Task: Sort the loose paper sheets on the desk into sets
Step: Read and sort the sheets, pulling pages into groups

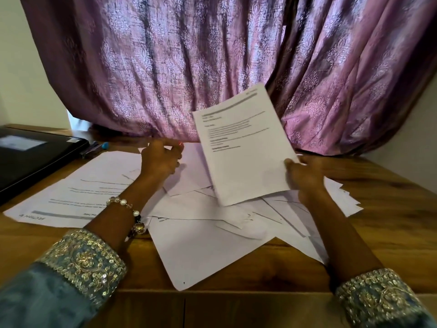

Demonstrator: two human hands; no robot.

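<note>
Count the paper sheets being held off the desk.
1: a white printed paper sheet, pinched at its lower right edge by the right hand; more sheets may be hidden behind it.

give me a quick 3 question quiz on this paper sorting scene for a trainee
1. True or false: the right hand holds the printed sheet lifted off the desk.
2. Multiple choice: the left hand is a) gripping the pens b) over the loose sheets, holding nothing visible c) on the laptop.
3. Fill in: the bracelet is on the ___ wrist.

Key: 1 true; 2 b; 3 left.
</note>
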